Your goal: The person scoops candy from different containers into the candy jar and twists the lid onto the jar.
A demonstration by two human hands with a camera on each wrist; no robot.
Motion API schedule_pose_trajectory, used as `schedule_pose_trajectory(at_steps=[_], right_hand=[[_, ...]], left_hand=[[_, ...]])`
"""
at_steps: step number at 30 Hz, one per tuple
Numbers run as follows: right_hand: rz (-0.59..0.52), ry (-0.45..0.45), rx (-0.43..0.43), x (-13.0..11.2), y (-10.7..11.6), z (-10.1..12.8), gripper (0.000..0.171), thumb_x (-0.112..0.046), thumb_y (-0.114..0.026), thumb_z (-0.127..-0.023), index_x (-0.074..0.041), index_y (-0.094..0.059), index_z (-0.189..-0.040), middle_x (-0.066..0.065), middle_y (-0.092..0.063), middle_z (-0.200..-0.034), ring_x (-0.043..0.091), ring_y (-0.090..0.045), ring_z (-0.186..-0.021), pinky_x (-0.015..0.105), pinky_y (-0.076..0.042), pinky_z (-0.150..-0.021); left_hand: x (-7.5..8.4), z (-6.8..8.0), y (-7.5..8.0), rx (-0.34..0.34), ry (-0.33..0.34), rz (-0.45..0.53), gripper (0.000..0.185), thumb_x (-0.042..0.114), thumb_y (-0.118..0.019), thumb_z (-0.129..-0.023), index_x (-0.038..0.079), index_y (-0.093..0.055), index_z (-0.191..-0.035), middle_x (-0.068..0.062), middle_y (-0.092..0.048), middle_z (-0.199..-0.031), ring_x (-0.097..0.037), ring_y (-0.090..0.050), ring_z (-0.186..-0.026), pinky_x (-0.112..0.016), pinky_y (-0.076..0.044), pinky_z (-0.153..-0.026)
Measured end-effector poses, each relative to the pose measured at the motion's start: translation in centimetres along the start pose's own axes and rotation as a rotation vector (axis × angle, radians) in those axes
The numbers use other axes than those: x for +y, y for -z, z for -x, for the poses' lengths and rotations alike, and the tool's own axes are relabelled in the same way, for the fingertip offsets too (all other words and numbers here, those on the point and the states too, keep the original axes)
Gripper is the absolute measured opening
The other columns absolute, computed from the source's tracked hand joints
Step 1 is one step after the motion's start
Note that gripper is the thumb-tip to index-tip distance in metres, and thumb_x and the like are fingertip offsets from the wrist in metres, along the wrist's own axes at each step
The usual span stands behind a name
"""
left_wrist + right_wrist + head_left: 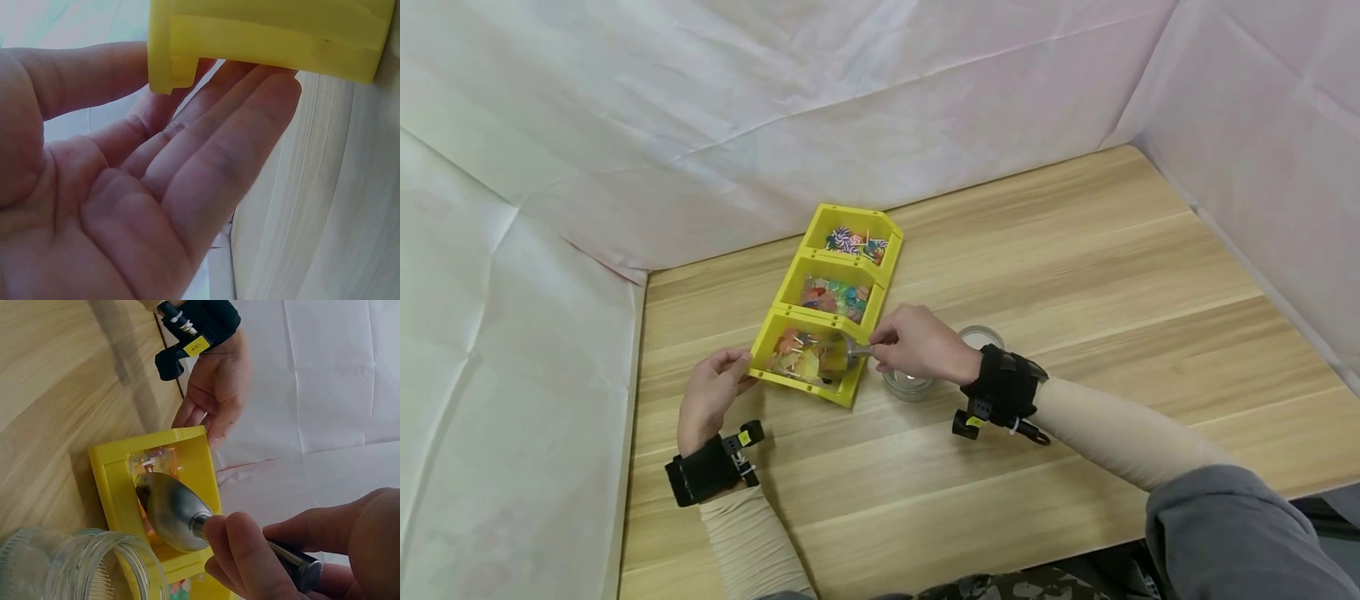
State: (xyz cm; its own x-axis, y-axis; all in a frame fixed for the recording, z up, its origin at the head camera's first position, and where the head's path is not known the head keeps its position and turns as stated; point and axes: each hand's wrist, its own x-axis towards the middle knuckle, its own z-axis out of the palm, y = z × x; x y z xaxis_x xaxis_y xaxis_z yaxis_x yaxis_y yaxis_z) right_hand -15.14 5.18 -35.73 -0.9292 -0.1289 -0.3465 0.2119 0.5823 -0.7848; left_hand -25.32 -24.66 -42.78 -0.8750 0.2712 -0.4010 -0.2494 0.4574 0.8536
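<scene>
My left hand (711, 392) grips the near left corner of a yellow three-part bin (767, 333). In the left wrist view the thumb lies against the yellow wall (269, 37) and the fingers reach beneath it. With my right hand (917, 342) I hold a metal scoop (172, 509) by its handle. The scoop's bowl is down in the nearest compartment, among small wrapped candies (793, 354). Just below my right hand stands a glass jar (908, 387), its mouth open in the right wrist view; the hand and wrist partly cover it.
Colourful wrapped candies (835, 296) fill part of the middle compartment, and swirl lollipops (850, 242) lie in the far one. Another round glass rim (981, 336) shows behind the right wrist. Pale cloth (820, 100) encloses the wooden table (1112, 275) at the back and sides.
</scene>
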Motion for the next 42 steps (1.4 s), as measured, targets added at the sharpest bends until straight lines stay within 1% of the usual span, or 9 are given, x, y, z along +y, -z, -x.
schedule_pose_trajectory(at_steps=[4, 7, 14, 17, 22, 28, 35, 39, 42], right_hand=[[0.036, 0.015, -0.014, 0.0, 0.0, 0.2, 0.02, -0.013, -0.063, -0.098, -0.004, -0.075, -0.112, 0.005, -0.074, -0.087, 0.016, -0.07, -0.076, 0.018, -0.044, -0.05], [0.068, 0.035, -0.011, 0.0, 0.1, 0.4, 0.021, -0.013, -0.063, -0.098, -0.005, -0.075, -0.113, 0.002, -0.074, -0.086, 0.011, -0.068, -0.073, 0.018, -0.045, -0.051], [0.11, 0.076, -0.004, -0.3, -0.1, 0.5, 0.021, -0.011, -0.061, -0.099, -0.004, -0.076, -0.112, 0.005, -0.074, -0.099, 0.008, -0.07, -0.072, 0.018, -0.048, -0.051], [0.118, 0.09, -0.008, -0.5, -0.3, 0.3, 0.021, -0.012, -0.06, -0.099, -0.004, -0.076, -0.111, 0.006, -0.075, -0.099, 0.007, -0.069, -0.07, 0.018, -0.05, -0.052], [0.096, 0.085, -0.012, -0.5, -0.8, 0.0, 0.022, -0.012, -0.06, -0.1, -0.004, -0.075, -0.113, 0.005, -0.075, -0.097, 0.006, -0.069, -0.068, 0.017, -0.047, -0.05], [0.079, 0.128, -0.002, -0.4, -1.2, 0.2, 0.021, -0.012, -0.058, -0.1, -0.008, -0.078, -0.105, 0.004, -0.075, -0.092, 0.007, -0.068, -0.066, 0.017, -0.042, -0.046], [0.072, 0.125, 0.026, -0.6, -1.4, 0.5, 0.021, -0.012, -0.059, -0.1, -0.003, -0.076, -0.107, 0.006, -0.074, -0.095, 0.012, -0.07, -0.069, 0.018, -0.04, -0.044], [0.088, 0.135, 0.015, -0.9, -1.9, 0.4, 0.021, -0.011, -0.058, -0.1, -0.002, -0.075, -0.108, 0.004, -0.074, -0.087, 0.009, -0.063, -0.06, 0.017, -0.039, -0.043], [0.109, 0.132, -0.001, -1.2, -2.0, 0.4, 0.022, -0.011, -0.057, -0.1, -0.002, -0.075, -0.108, 0.001, -0.072, -0.079, 0.008, -0.055, -0.053, 0.017, -0.036, -0.042]], left_hand=[[0.0, 0.0, 0.0, 0.005, 0.005, 0.005, 0.04, 0.023, -0.043, -0.107, -0.007, -0.051, -0.132, -0.023, -0.052, -0.136, -0.021, -0.061, -0.111, -0.036, -0.053, -0.101], [0.0, -0.3, -0.1, 0.003, -0.003, 0.015, 0.039, 0.022, -0.044, -0.107, -0.008, -0.051, -0.131, -0.023, -0.052, -0.135, -0.023, -0.06, -0.113, -0.035, -0.053, -0.101], [0.1, -0.7, -0.4, 0.004, -0.013, 0.021, 0.037, 0.02, -0.044, -0.107, -0.008, -0.052, -0.131, -0.023, -0.053, -0.134, -0.027, -0.06, -0.116, -0.036, -0.053, -0.101], [0.1, -0.7, -0.3, 0.005, -0.006, 0.025, 0.037, 0.019, -0.043, -0.107, -0.007, -0.052, -0.131, -0.023, -0.053, -0.134, -0.027, -0.059, -0.117, -0.036, -0.053, -0.101], [0.2, -0.6, -0.3, 0.007, 0.0, 0.037, 0.037, 0.02, -0.044, -0.107, -0.007, -0.052, -0.132, -0.023, -0.053, -0.134, -0.028, -0.058, -0.118, -0.035, -0.053, -0.102], [0.2, -0.7, -0.2, 0.016, 0.0, 0.05, 0.035, 0.019, -0.044, -0.107, -0.007, -0.052, -0.13, -0.022, -0.053, -0.133, -0.027, -0.058, -0.118, -0.036, -0.053, -0.102], [-0.3, -0.6, -0.1, 0.003, 0.011, 0.073, 0.034, 0.018, -0.045, -0.107, -0.008, -0.051, -0.129, -0.022, -0.052, -0.132, -0.026, -0.059, -0.115, -0.035, -0.054, -0.1], [-0.4, -0.6, 0.1, 0.004, 0.014, 0.071, 0.035, 0.018, -0.045, -0.107, -0.007, -0.051, -0.13, -0.022, -0.052, -0.133, -0.026, -0.06, -0.114, -0.035, -0.054, -0.1], [-0.4, -0.6, 0.1, 0.002, 0.011, 0.077, 0.037, 0.02, -0.046, -0.106, -0.007, -0.052, -0.131, -0.022, -0.051, -0.134, -0.026, -0.059, -0.115, -0.036, -0.054, -0.1]])
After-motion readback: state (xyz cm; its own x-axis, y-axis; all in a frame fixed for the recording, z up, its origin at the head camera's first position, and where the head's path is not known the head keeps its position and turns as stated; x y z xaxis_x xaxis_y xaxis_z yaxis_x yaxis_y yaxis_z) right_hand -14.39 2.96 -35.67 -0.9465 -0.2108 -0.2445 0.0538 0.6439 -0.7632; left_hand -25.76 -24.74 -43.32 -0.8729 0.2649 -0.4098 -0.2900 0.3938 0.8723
